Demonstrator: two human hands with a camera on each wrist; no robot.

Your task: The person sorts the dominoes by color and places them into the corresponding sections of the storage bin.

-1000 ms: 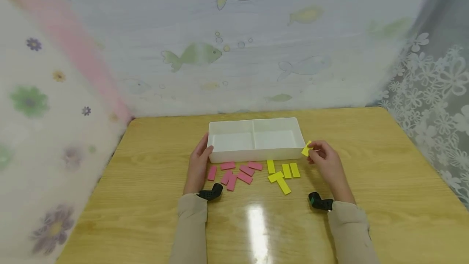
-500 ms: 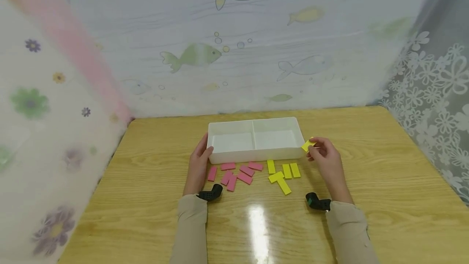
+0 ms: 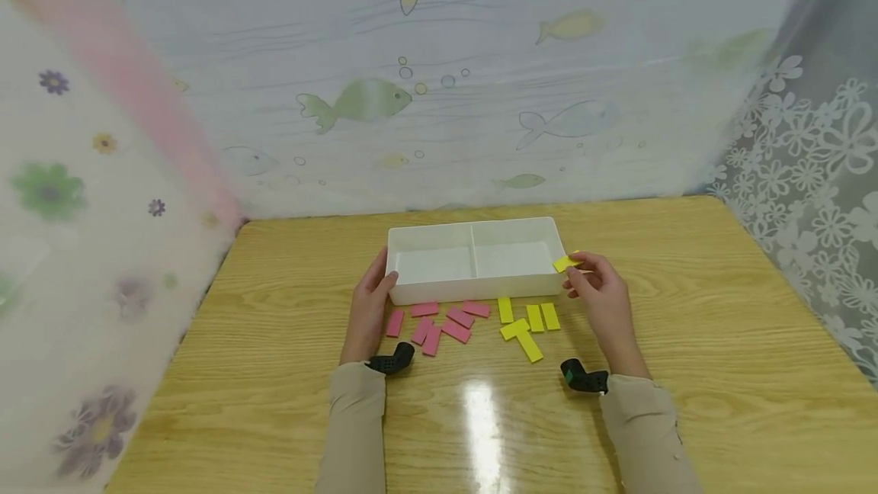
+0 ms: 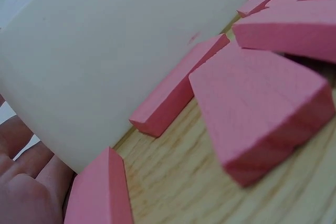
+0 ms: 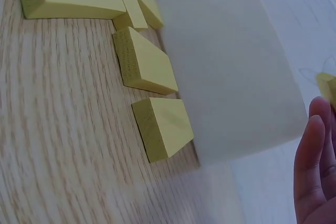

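Head view: right hand pinching yellow block at tray's right corner; left hand bracing tray, fingers relaxed; best lifted clear over rim.

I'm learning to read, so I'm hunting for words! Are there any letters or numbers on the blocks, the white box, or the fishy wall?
None: no words, letters or numbers can be read in any view.
The pink blocks, the yellow blocks and the yellow block in the right hand are plain.
The white tray is blank.
The backdrop shows only fish and bubbles.
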